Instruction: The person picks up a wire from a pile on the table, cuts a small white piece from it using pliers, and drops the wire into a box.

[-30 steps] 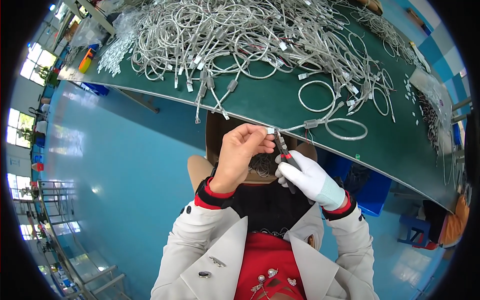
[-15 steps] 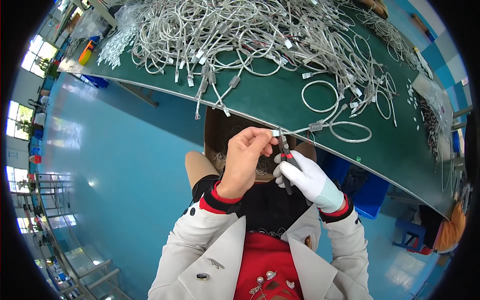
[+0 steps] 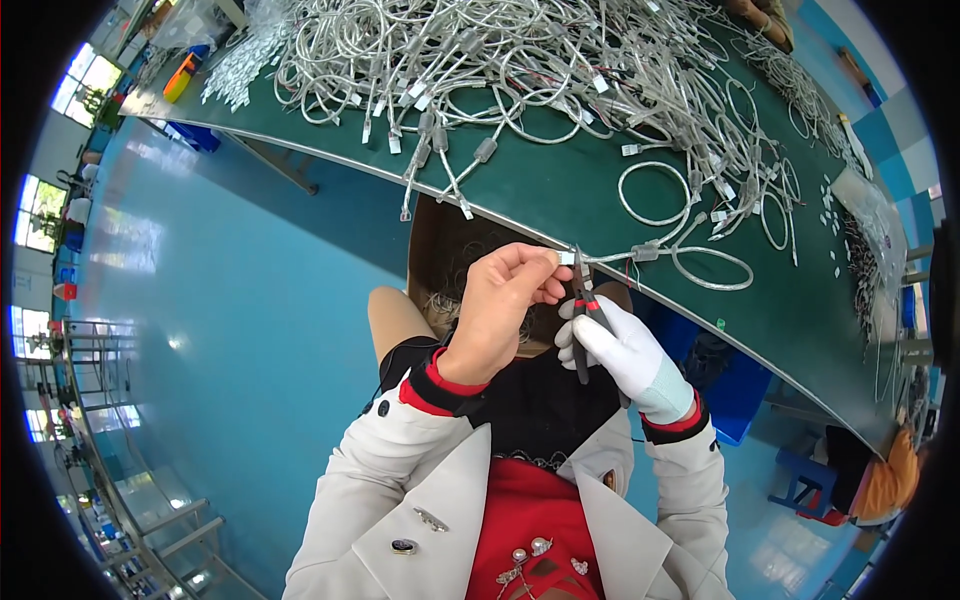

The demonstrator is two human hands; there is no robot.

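1. Green table [image 3: 560, 205] fills the upper half, its edge running from 10 o'clock down to 4 o'clock; straight edge bends with the lens.
2. Blue floor [image 3: 230, 330] takes the 9 o'clock side and shows again below the table edge at 4 o'clock.
3. Heap of grey cable loops [image 3: 520, 60] covers the tabletop from 11 to 1 o'clock; some ends with connectors hang over the near edge at 12 o'clock.
4. Brown box [image 3: 450, 265] sits under the table edge at centre, behind both hands, loose wire bits inside.
5. White jacket sleeves come in from 6 o'clock, red and black cuffs at the wrists.
6. Single cable [image 3: 690, 262] lies looped on the table at 2 o'clock, its free end led over the edge to the hands.
7. Left hand [image 3: 505, 300], bare, at centre: thumb and forefinger pinched on the cable's end, just left of the tool tip. Clenched on the cable.
8. Right hand [image 3: 620, 350], white glove, just right of centre, touching the left hand: wrapped around the handles of the pliers [image 3: 585, 310]. Grasping the tool.
9. Pliers dark with red grips, tip pointing toward 12 o'clock, at the cable end; cannot tell whether the tip bites the wire.
10. Orange object [image 3: 180, 75] on the table's far corner at 10 o'clock.
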